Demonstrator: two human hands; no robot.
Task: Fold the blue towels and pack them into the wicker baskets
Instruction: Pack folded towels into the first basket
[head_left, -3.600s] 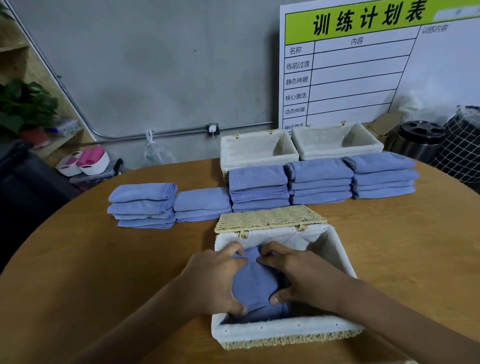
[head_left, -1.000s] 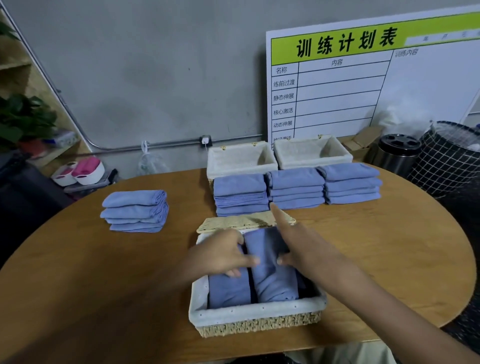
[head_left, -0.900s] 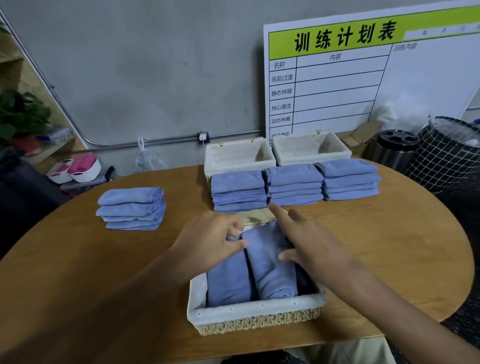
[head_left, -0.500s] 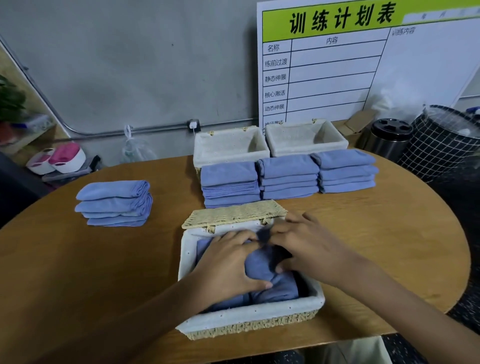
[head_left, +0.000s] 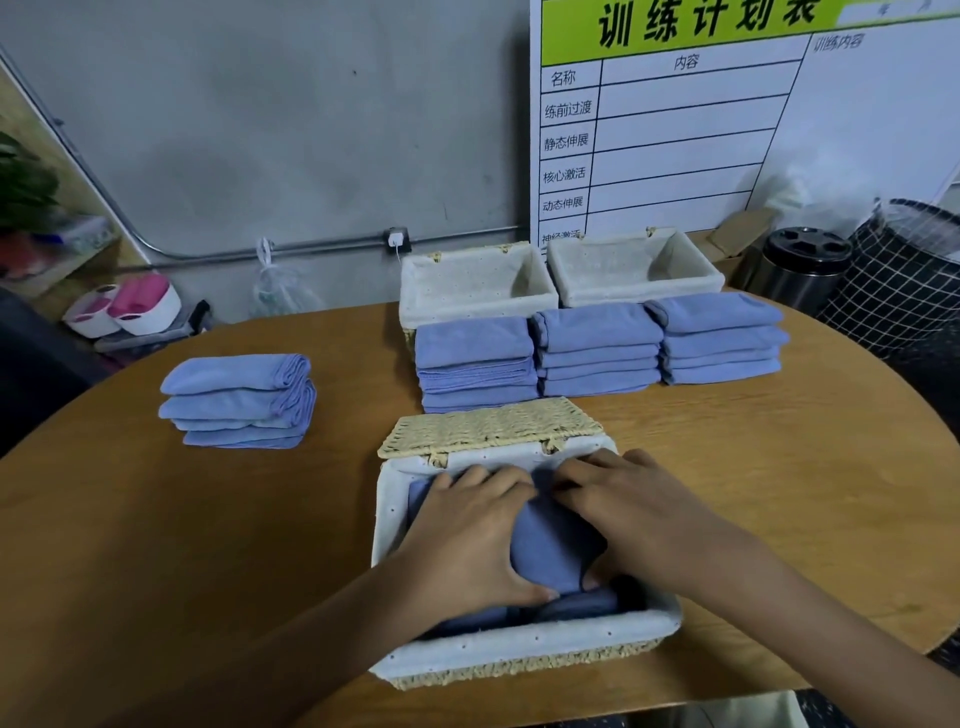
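Both hands, left (head_left: 467, 540) and right (head_left: 631, 519), grip a soft, light folded towel (head_left: 545, 545) inside the near basket (head_left: 524, 647); best held by its long sides, it will likely squash in.

Your left hand (head_left: 470, 545) and right hand (head_left: 628, 514) fill most of the near basket (head_left: 519, 652), pressing on the blue towels (head_left: 545, 551) inside. Its open lid (head_left: 488, 427) lies flat just behind it, touching the middle towel stacks (head_left: 592, 351), so you cannot slide straight back. Two more baskets (head_left: 478, 283) block the far edge behind those stacks. The bare surface (head_left: 779, 467) to your right is wide open. On your left, you can pass between the near basket and the lone towel stack (head_left: 236, 400).
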